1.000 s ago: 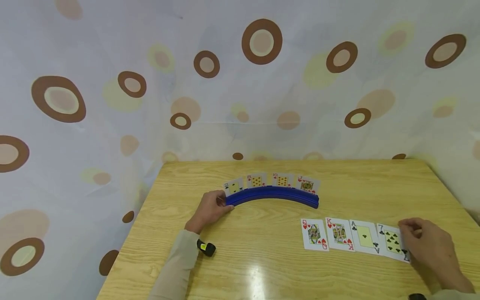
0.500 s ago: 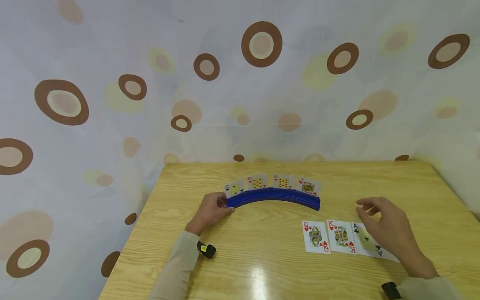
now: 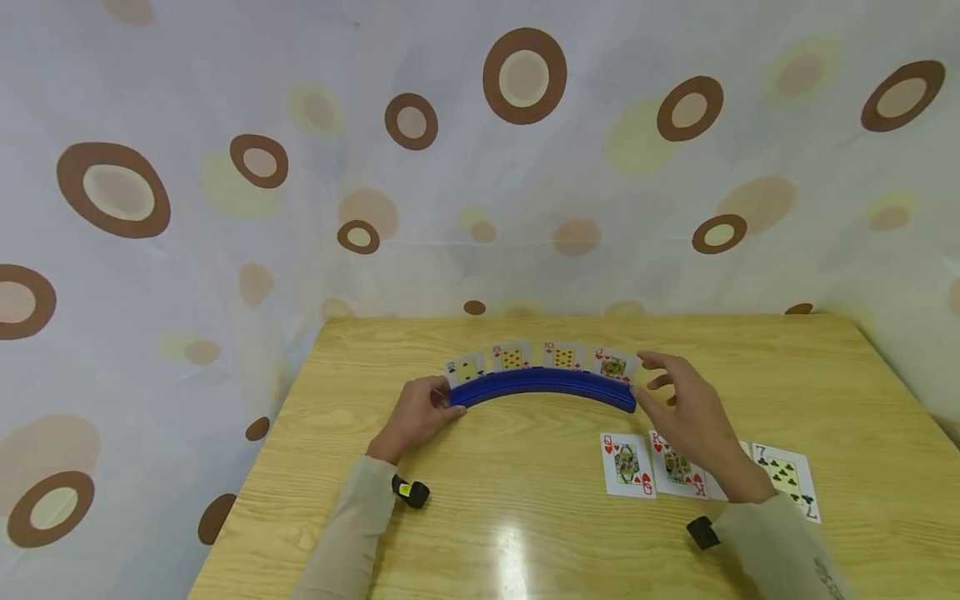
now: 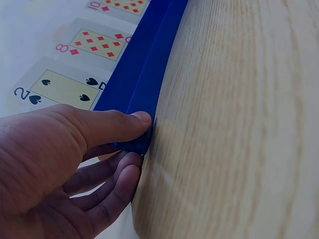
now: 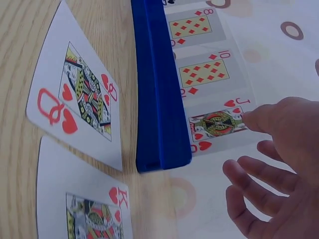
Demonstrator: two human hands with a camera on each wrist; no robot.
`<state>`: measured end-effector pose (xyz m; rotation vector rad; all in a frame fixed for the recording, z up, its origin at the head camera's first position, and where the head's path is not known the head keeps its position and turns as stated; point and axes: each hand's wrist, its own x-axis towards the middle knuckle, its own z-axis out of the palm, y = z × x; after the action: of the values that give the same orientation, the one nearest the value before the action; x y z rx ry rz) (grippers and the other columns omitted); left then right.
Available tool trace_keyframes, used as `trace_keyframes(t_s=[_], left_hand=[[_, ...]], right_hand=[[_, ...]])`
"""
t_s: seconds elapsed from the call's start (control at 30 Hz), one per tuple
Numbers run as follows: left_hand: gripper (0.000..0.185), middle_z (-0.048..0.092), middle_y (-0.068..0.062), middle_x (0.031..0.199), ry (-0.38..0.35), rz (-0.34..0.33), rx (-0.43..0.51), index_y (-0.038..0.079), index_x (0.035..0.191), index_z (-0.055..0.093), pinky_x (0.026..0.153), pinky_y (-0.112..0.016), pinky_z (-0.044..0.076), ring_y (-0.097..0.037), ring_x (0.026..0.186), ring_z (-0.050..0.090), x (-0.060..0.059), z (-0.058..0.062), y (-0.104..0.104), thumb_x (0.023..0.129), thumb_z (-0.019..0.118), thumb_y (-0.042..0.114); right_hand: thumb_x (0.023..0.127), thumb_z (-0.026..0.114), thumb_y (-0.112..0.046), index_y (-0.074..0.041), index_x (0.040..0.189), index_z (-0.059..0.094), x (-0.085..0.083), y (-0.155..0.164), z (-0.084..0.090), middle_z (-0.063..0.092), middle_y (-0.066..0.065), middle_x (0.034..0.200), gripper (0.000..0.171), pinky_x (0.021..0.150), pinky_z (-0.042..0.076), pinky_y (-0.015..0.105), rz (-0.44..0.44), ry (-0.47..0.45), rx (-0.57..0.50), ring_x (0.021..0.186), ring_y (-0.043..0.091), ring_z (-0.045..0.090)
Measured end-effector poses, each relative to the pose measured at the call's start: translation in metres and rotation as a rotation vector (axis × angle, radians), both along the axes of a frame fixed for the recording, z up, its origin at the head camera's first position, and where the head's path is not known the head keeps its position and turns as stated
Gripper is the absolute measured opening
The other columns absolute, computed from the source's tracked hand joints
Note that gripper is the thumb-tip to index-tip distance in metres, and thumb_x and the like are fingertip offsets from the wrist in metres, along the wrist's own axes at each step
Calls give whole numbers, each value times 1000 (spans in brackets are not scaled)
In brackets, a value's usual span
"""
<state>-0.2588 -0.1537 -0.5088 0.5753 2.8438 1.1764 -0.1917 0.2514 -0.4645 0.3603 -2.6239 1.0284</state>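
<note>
Head view: hands [image 3: 420, 410] grip curved glossy blue card rack [image 3: 543, 386].

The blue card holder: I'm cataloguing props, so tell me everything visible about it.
The blue card holder is a curved, plastic-looking rail with a lengthwise slot, lying on the wooden table. Four cards stand in it: 2 of spades, 8 and 10 of diamonds, jack of hearts. The left hand grips its left end; the right hand hovers open at its right end.
</note>
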Motion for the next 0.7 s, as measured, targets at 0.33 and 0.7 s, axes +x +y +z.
trace_keyframes(t_s=[0.33,0.7], left_hand=[[19,63,1,79,-2,-5,0,7,89,65,67,-30,52,-10,70,60,-2,-2,1,85,81,18],[19,63,1,80,-2,2,8,8,89,65,68,-30,53,-10,71,60,-3,-4,0,84,81,18]], right_hand=[[97,64,-15,-13,115,68,-12,-10,-4,66,0,109,18,61,48,23,-64,149,-27,86,16,63],[96,65,-10,-13,112,70,-5,-11,3,67,-3,104,17,68,45,11,-102,247,-109,80,11,60]])
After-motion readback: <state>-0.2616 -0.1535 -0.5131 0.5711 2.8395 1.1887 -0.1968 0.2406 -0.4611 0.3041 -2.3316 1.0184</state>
